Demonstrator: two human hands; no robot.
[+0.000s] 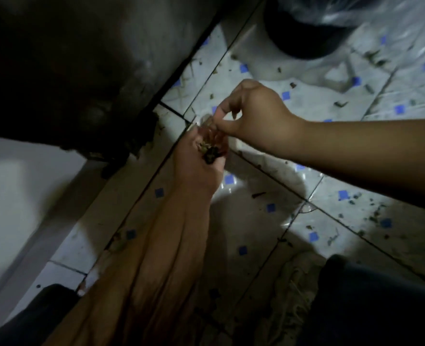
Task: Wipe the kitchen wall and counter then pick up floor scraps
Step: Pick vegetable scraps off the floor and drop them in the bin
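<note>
My left hand (201, 166) reaches forward over the tiled floor, palm up and cupped round a small heap of dark green scraps (209, 150). My right hand (251, 113) comes in from the right and hovers just above that heap, its thumb and fingers pinched together at the tips; what they pinch is too blurred to tell. More scraps (376, 216) lie scattered over the white floor tiles (256, 216) with blue diamond marks, mostly at the right and far side.
A dark cabinet or counter base (86, 71) fills the upper left, with grime along its bottom edge. A black bin with a clear plastic liner (313, 28) stands at the top. A pale rag-like heap (296, 278) lies near my knee at the bottom.
</note>
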